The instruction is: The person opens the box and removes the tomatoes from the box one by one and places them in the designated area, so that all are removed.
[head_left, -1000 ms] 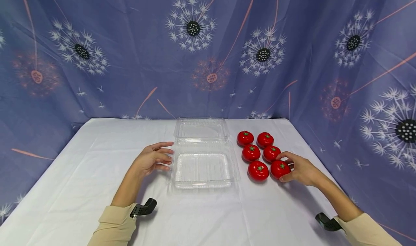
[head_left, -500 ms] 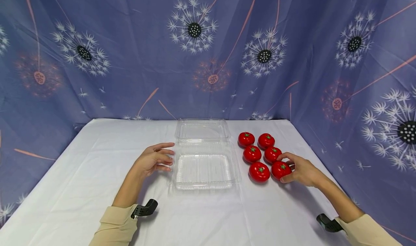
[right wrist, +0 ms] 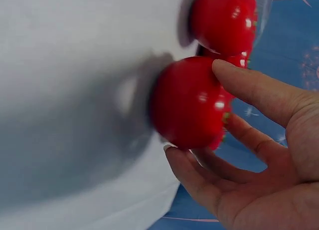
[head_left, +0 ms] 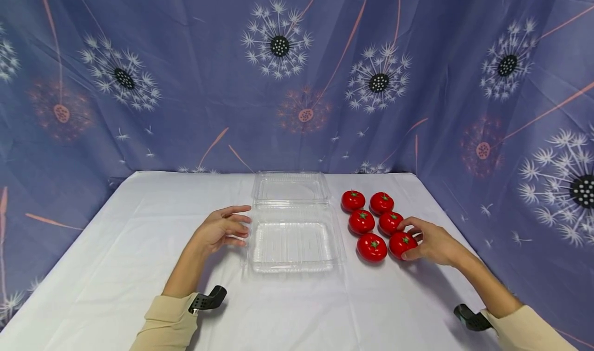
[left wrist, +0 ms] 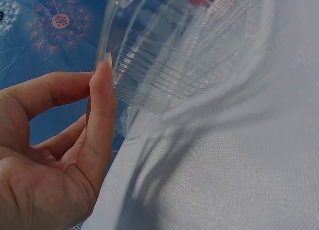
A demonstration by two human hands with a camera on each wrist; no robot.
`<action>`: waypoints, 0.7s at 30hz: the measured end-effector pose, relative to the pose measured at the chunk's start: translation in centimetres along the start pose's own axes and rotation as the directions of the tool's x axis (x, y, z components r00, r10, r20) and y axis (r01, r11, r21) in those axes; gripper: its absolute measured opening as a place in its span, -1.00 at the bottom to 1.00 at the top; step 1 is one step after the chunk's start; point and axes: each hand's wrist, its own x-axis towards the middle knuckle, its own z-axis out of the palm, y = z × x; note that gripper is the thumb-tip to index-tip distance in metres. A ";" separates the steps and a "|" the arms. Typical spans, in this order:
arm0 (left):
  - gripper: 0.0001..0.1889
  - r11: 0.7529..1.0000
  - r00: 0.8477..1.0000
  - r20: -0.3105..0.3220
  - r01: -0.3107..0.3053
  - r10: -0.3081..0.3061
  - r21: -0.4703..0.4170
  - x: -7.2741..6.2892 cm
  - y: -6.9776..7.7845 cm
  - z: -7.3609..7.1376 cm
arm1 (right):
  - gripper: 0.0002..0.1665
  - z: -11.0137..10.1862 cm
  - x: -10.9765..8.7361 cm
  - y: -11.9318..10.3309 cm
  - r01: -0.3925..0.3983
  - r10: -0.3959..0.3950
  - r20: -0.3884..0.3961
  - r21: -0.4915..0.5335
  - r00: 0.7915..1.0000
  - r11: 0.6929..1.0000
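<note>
A clear plastic clamshell container (head_left: 292, 245) lies unfolded in the middle, its lid (head_left: 291, 187) laid back on the far side. My left hand (head_left: 224, 231) is at the container's left edge with relaxed fingers. In the left wrist view, its fingertips (left wrist: 103, 73) touch the clear rim. On the right, my right hand (head_left: 429, 243) holds the nearest right tomato (head_left: 401, 245), thumb on one side and fingers on the other. The right wrist view shows this red tomato (right wrist: 187, 103) between thumb and fingers, low over the cloth; whether it touches the cloth I cannot tell.
Several other red tomatoes with green stems stand in two columns right of the container, including a near-left tomato (head_left: 372, 247) and a far-left tomato (head_left: 353, 200). A white cloth (head_left: 287, 310) covers the table. A blue dandelion-print curtain (head_left: 209, 83) hangs behind and at the sides.
The head view has shifted slightly, so everything sits a little lower and further right. Neither hand visibly moves relative to the container or the tomatoes.
</note>
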 end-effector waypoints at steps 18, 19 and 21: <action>-0.19 1.000 1.000 0.021 0.017 -0.017 -0.017 -0.4 0.3 -0.1 | -0.44 -0.3 4.1 -5.8 -0.019 -0.004 -0.248 -0.091 0.969 0.996; -0.19 1.000 1.000 0.021 0.019 -0.019 -0.017 -0.4 0.3 -0.1 | -0.45 -0.2 4.3 -6.0 -0.020 -0.005 -0.260 -0.094 0.966 0.995; -0.20 1.000 1.000 0.013 0.019 -0.018 -0.020 -0.5 0.3 -0.1 | -0.49 0.2 4.8 -6.4 -0.012 -0.015 -0.275 -0.094 0.961 0.995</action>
